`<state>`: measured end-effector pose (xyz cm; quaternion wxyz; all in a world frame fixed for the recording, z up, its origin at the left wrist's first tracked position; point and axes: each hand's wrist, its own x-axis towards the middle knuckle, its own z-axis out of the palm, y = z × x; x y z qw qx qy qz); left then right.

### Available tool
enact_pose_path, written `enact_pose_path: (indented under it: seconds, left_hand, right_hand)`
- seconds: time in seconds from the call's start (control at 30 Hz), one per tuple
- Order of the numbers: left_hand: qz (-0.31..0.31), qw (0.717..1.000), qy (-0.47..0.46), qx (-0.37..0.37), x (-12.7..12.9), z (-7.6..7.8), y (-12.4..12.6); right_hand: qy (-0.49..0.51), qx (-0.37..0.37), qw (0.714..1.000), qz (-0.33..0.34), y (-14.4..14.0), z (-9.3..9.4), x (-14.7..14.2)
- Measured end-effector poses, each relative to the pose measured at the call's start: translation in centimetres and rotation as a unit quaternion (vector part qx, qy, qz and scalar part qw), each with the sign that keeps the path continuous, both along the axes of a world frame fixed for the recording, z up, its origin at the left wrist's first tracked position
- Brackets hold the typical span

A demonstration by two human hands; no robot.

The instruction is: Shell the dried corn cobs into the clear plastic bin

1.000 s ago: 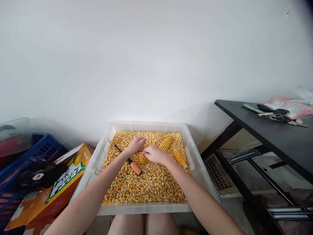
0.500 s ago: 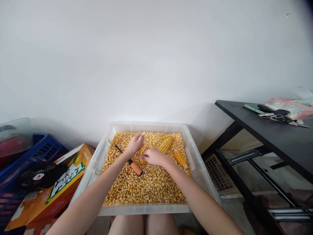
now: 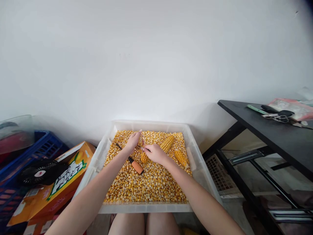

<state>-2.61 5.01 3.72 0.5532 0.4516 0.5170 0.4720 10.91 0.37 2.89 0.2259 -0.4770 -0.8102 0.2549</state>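
Both hands, left hand (image 3: 133,142) and right hand (image 3: 154,153), pinched round a corn cob (image 3: 144,157), probably light, stiff, bumpy: best gripped mid-length, kernels (image 3: 146,182) loose underneath.

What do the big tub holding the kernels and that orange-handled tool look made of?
Translucent white rectangular tub: seemingly matte plastic, since light shows through its walls. Orange-handled tool: the ribbed handle looks like plastic or rubber, and the thin dark shaft is probably metal.
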Motion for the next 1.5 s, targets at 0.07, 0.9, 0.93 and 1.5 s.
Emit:
enact_pose_path:
  seconds: [0.07, 0.9, 0.93, 1.5]
  left_hand:
    - [-0.018, 0.998, 0.051, 0.025, 0.1, -0.2, -0.1]
    - [0.084, 0.990, 0.064, 0.094, -1.0, 0.2, 0.6]
    - [0.097, 0.994, -0.008, 0.047, -1.2, 0.2, 0.9]
    - [0.177, 0.950, -0.252, -0.052, -0.3, 0.5, 0.2]
  right_hand:
    - [-0.019, -0.006, 1.000, 0.010, 0.0, 0.3, 0.1]
    - [-0.022, -0.018, 1.000, 0.009, 0.5, 0.2, 1.1]
    - [-0.001, -0.017, 1.000, 0.000, 0.5, 0.2, 1.1]
    - [0.118, -0.063, 0.987, -0.089, -0.5, -1.1, -2.4]
